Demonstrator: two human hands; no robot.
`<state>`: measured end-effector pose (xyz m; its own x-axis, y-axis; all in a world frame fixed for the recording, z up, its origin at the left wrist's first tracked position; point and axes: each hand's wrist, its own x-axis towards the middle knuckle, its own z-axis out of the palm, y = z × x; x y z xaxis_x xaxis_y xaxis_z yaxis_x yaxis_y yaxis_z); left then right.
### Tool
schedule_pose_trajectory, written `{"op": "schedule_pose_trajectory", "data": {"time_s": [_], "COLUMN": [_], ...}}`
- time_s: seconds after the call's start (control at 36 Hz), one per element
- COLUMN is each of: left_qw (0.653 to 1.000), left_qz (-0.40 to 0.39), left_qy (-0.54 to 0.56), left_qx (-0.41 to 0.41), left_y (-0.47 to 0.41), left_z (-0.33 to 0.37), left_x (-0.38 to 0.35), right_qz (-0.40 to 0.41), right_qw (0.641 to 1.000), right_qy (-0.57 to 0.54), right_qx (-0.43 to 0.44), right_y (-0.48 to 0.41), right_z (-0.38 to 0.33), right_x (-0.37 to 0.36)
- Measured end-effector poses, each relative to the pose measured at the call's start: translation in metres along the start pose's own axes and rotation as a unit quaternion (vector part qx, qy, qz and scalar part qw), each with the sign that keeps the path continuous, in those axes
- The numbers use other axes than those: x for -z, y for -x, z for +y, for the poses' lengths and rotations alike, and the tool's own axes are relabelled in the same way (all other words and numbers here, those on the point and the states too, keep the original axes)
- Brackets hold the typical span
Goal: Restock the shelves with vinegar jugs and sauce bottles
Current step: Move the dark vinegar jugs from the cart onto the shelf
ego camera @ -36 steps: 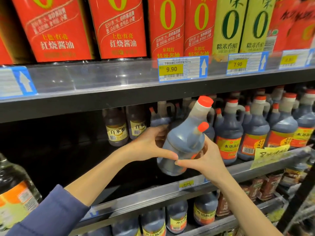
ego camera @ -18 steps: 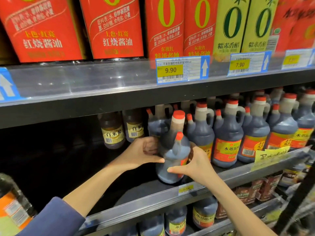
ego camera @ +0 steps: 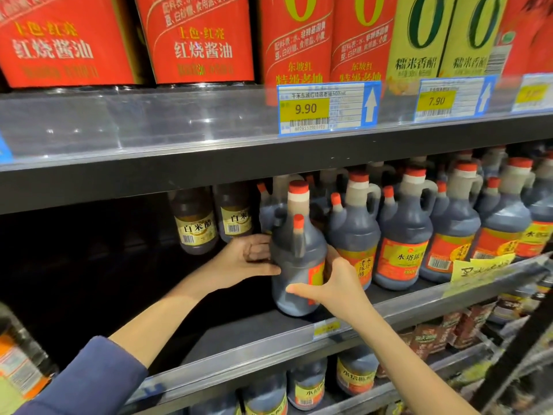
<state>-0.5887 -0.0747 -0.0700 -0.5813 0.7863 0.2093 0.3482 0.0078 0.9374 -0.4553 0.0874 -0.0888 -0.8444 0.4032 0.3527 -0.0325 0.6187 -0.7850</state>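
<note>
the vinegar jug [ego camera: 294,265] is dark, with a red cap, a small red-tipped spout and a red and yellow label on its right side. it stands upright on the shelf [ego camera: 239,333], just left of the row of jugs [ego camera: 404,235]. the left hand [ego camera: 247,260] and right hand [ego camera: 336,284] clasp its sides, fingers [ego camera: 257,250] curled around it.

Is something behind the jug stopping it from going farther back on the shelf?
Probably. A second jug stands right behind the held jug, peeking out at its upper left, so it likely cannot slide far back. Nothing separates the hands from it: left hand and right hand both grip its sides.
</note>
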Motion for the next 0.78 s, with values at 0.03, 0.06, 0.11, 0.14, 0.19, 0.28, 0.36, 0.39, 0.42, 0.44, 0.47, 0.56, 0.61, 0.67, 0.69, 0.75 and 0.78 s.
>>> {"op": "schedule_pose_trajectory", "data": {"time_s": [0.03, 0.06, 0.11, 0.14, 0.19, 0.28, 0.36, 0.39, 0.42, 0.44, 0.47, 0.56, 0.61, 0.67, 0.69, 0.75, 0.78], "left_qw": [1.0, 1.0, 0.998, 0.995, 0.974, 0.921, 0.854, 0.838, 0.829, 0.825, 0.827, 0.851, 0.872, 0.898, 0.911, 0.937, 0.949], "left_qz": [-0.001, -0.001, 0.026, 0.06, 0.143, 0.176, 0.154, 0.157, 0.16, 0.161, 0.16, 0.155, 0.136, 0.114, 0.104, 0.078, 0.068], "left_qy": [-0.008, -0.02, -0.054, -0.083, -0.174, -0.34, -0.496, -0.523, -0.536, -0.541, -0.54, -0.502, -0.469, -0.424, -0.399, -0.34, -0.306], "left_qx": [-0.002, 0.0, -0.001, -0.008, -0.038, -0.071, -0.02, -0.006, 0.0, 0.0, -0.004, -0.015, -0.026, -0.032, -0.029, -0.025, -0.027], "left_y": [0.0, 0.001, 0.003, 0.005, 0.011, 0.016, 0.012, 0.009, 0.007, 0.005, 0.004, 0.002, 0.002, 0.001, 0.0, -0.003, -0.004], "left_z": [0.002, 0.004, 0.013, 0.018, 0.035, 0.06, 0.074, 0.075, 0.075, 0.074, 0.072, 0.07, 0.072, 0.071, 0.069, 0.065, 0.063], "left_x": [-0.001, -0.001, -0.001, -0.002, -0.008, -0.022, -0.037, -0.04, -0.042, -0.043, -0.042, -0.035, -0.031, -0.026, -0.024, -0.019, -0.018], "right_qz": [0.001, 0.0, -0.008, -0.017, -0.035, -0.05, -0.055, -0.056, -0.057, -0.055, -0.048, -0.016, 0.01, 0.044, 0.061, 0.09, 0.102], "right_qw": [1.0, 1.0, 1.0, 1.0, 0.999, 0.998, 0.998, 0.998, 0.998, 0.998, 0.998, 1.0, 1.0, 0.999, 0.998, 0.994, 0.992], "right_qy": [-0.001, -0.003, -0.007, -0.01, -0.02, -0.027, -0.011, -0.015, -0.023, -0.028, -0.029, -0.026, -0.024, -0.002, 0.017, 0.057, 0.071], "right_qx": [-0.002, -0.002, -0.008, -0.01, -0.011, -0.024, -0.03, -0.029, -0.024, -0.015, -0.007, -0.004, -0.009, -0.001, 0.005, 0.016, 0.022], "right_y": [0.001, 0.002, 0.004, 0.005, 0.006, 0.006, 0.005, 0.004, 0.003, 0.003, 0.004, 0.007, 0.009, 0.011, 0.012, 0.015, 0.016], "right_z": [0.0, 0.0, 0.001, 0.001, 0.005, 0.011, 0.011, 0.013, 0.014, 0.015, 0.015, 0.017, 0.016, 0.016, 0.016, 0.016, 0.016], "right_x": [0.0, 0.0, 0.001, 0.002, 0.003, 0.006, 0.01, 0.01, 0.01, 0.01, 0.009, 0.005, 0.001, -0.001, -0.002, -0.004, -0.005]}}
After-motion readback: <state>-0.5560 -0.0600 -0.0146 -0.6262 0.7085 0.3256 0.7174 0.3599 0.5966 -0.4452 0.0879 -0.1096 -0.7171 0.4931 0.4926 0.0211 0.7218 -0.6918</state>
